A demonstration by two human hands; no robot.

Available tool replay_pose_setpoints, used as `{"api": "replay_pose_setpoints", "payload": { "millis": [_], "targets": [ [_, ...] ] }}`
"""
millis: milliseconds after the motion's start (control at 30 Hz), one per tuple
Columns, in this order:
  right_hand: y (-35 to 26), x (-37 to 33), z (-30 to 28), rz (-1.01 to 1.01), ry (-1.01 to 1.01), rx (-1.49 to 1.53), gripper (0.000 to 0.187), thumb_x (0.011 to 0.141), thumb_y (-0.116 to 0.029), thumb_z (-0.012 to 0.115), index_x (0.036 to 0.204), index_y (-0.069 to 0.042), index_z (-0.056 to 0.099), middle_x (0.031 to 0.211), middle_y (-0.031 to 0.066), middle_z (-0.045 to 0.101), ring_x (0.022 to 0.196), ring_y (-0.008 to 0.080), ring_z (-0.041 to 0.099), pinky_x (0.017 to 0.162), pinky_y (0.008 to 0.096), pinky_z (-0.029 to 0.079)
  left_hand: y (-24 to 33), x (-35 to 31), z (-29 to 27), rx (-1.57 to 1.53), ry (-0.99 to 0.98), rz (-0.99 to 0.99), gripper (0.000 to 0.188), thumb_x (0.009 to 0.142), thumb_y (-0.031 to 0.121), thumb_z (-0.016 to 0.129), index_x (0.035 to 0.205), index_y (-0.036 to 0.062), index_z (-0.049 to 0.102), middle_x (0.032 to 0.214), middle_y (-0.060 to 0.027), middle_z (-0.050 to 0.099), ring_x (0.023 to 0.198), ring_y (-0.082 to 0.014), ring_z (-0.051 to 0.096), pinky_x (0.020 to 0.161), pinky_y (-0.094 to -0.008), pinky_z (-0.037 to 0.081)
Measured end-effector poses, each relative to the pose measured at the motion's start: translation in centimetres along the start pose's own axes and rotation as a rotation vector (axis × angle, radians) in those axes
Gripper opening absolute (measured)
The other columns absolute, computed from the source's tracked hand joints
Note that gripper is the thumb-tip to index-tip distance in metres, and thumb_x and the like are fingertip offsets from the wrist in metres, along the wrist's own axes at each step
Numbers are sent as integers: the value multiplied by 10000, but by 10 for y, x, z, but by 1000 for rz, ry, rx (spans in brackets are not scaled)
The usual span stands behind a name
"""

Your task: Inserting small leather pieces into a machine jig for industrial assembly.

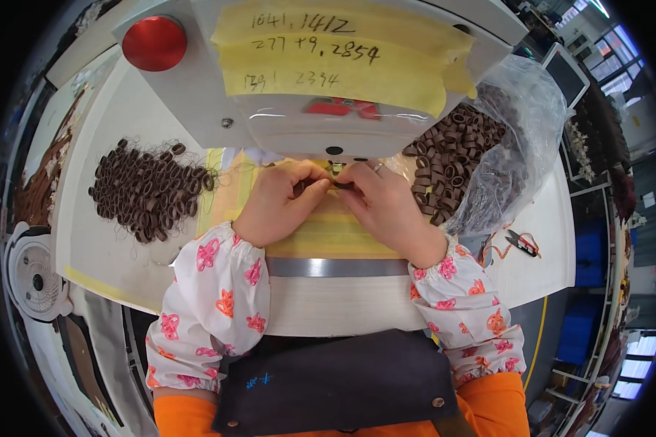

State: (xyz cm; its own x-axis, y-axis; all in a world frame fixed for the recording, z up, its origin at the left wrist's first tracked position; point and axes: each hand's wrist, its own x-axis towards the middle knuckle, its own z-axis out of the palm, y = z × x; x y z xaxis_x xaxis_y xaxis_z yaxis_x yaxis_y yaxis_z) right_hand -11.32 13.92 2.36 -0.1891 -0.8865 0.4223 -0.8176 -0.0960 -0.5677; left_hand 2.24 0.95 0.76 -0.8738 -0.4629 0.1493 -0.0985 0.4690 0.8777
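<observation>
Both my hands meet under the head of a white sewing machine (pixel 197 109), close to its needle area. My left hand (pixel 280 204) is closed, thumb and fingertips pinched at a small dark brown loop (pixel 342 186). From the other side my right hand (pixel 391 207), a ring on one finger, pinches the same loop. Fingers cover most of that piece. To the left lies a heap of brown loops (pixel 149 193) with loose thread ends trailing from it. On the right, more brown loops (pixel 452 149) spill out of a clear plastic bag (pixel 499 178).
Yellow tape (pixel 328 244) covers the work surface under my hands, with a metal strip (pixel 328 267) along its near side. Thread snips (pixel 521 244) lie at the right beside orange cord. A red round knob (pixel 154 42) sticks out of the machine. A white fan (pixel 38 280) stands left.
</observation>
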Motion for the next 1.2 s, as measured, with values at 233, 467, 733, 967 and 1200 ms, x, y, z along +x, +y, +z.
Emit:
{"api": "replay_pose_setpoints", "payload": {
  "millis": [233,467,733,967,1200],
  "targets": [
    [3,-8,14,121,151,243,243,748,22,604,981,-3,541,834,129,586,700,295,603,593,338,497,7,0,1,-48,-49,-119,186,827,96,618,962,-32,626,775,9,597,658,-22,479,592,-185,410],
    [-1,-7,16,-239,73,-218,348,692,-12,586,1032,-6,511,885,119,565,770,267,593,590,336,496,4,0,11,134,42,100,145,760,149,648,837,26,639,616,-94,577,543,-207,556,525,-296,426],
    [-5,-9,20,-231,91,-193,294,720,-17,562,1008,-10,501,876,128,555,737,284,587,576,345,489,5,2,2,36,-64,40,143,772,137,629,837,10,635,673,-121,602,582,-239,576,552,-306,443],
    [5,-9,18,198,126,226,185,736,-6,635,896,2,543,773,141,586,675,288,602,573,352,491,9,3,5,86,-19,-46,217,792,168,681,886,-23,638,691,-64,592,604,-90,501,568,-260,420],
    [11,-2,14,241,173,228,118,719,9,658,807,31,584,743,147,597,684,295,603,598,345,483,-1,6,12,132,107,-4,229,814,201,646,907,-8,661,717,-90,642,641,-145,593,588,-265,452]
  ]
}}
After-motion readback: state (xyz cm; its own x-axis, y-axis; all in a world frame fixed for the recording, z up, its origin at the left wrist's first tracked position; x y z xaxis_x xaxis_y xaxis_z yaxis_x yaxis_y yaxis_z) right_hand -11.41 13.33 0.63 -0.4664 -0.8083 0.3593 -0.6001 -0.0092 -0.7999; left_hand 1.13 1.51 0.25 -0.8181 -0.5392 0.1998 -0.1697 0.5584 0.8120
